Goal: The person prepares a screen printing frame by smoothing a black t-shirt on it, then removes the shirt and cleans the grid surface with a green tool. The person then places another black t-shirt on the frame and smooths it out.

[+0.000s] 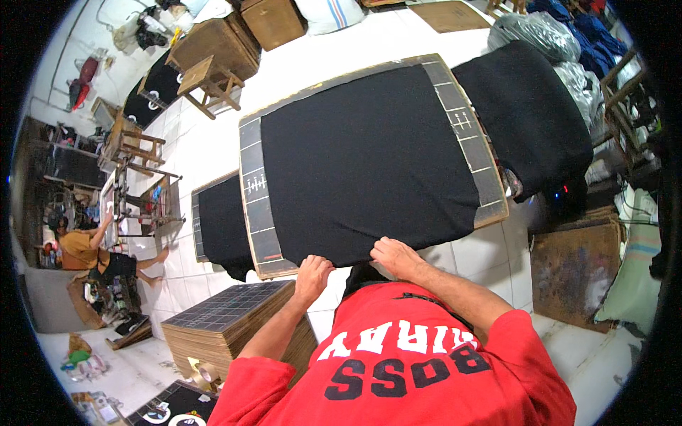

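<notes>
Black fabric (359,156) lies over a wooden-edged board (476,163) whose grey, gridded side strips show left and right of it. My left hand (312,277) is closed on the fabric's near edge at the lower left, by the board's corner. A short way to the right, my right hand (391,255) also grips that near edge, with fingers curled over it. The cloth has small folds around both hands and along its lower right.
Another cloth-covered board (220,220) lies at left, more dark fabric (526,106) at right. A stack of boards (227,334) stands lower left. A co-worker (96,248) sits far left near wooden stools (209,82). Plastic-wrapped bundles (533,35) and a leaning panel (572,277) are at right.
</notes>
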Demonstrator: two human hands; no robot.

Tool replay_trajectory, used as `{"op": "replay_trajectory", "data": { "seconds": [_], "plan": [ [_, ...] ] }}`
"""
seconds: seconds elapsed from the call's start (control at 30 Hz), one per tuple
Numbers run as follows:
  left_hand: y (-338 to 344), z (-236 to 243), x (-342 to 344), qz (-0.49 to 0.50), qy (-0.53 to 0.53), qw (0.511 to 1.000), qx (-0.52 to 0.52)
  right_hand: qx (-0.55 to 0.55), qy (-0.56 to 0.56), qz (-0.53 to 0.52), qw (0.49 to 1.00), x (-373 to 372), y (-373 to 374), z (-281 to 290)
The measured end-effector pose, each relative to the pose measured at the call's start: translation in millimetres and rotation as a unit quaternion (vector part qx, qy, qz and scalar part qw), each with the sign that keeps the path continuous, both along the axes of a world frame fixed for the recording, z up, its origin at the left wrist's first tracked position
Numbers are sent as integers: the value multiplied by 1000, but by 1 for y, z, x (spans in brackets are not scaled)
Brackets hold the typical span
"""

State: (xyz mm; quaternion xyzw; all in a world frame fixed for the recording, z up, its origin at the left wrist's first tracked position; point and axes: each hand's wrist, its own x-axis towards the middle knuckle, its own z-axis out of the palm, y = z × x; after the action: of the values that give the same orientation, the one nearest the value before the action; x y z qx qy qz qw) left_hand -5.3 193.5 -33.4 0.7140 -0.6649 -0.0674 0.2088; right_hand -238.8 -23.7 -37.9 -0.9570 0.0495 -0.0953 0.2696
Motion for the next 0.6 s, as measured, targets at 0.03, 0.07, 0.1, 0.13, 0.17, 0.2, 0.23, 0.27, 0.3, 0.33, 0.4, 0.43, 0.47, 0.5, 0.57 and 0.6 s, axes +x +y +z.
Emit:
{"op": "replay_trajectory", "data": {
  "seconds": [0.03, 0.07, 0.1, 0.13, 0.17, 0.2, 0.23, 0.27, 0.3, 0.33, 0.4, 0.43, 0.47, 0.5, 0.57, 0.6],
  "plan": [
    [-2, -1, 1, 6, 5, 1000, -6, -5, 8, -2, 1000, 2, 0, 2],
    [-1, 0, 2, 4, 7, 1000, 21, -7, 33, -6, 999, 3, 2, 5],
    [-2, 1, 3, 0, 10, 999, 36, -28, 63, -7, 998, 6, 2, 9],
    [-4, 1, 5, -4, 13, 999, 50, -43, 73, -2, 996, 10, 1, 12],
    [-5, 2, 8, -17, 28, 997, 74, -55, 107, 3, 993, 12, 1, 15],
    [-6, 4, 13, -27, 42, 995, 89, -67, 133, 6, 989, 14, 0, 18],
    [-8, 6, 16, -40, 57, 992, 105, -74, 164, 9, 984, 17, -1, 21],
    [-10, 8, 17, -48, 71, 989, 124, -74, 189, 12, 979, 20, 1, 24],
    [-12, 10, 19, -58, 70, 987, 131, -78, 204, 10, 976, 24, 1, 26],
    [-14, 11, 21, -74, 66, 986, 137, -81, 222, 6, 972, 26, 1, 28],
    [-19, 15, 26, -102, 55, 978, 174, -84, 231, -11, 969, 30, 4, 31],
    [-23, 16, 29, -116, 52, 970, 206, -70, 246, -20, 966, 32, 6, 33],
    [-31, 18, 34, -128, 49, 979, 149, -59, 260, -32, 963, 31, 7, 34],
    [-39, 20, 40, -143, 50, 981, 119, -22, 255, -57, 965, 27, 9, 36],
    [-63, 21, 48, -125, 46, 991, 6, 108, 183, -156, 965, 11, 16, 40],
    [-79, 21, 53, -106, 42, 993, 11, 169, 136, -200, 955, 1, 22, 41]
  ]
}}
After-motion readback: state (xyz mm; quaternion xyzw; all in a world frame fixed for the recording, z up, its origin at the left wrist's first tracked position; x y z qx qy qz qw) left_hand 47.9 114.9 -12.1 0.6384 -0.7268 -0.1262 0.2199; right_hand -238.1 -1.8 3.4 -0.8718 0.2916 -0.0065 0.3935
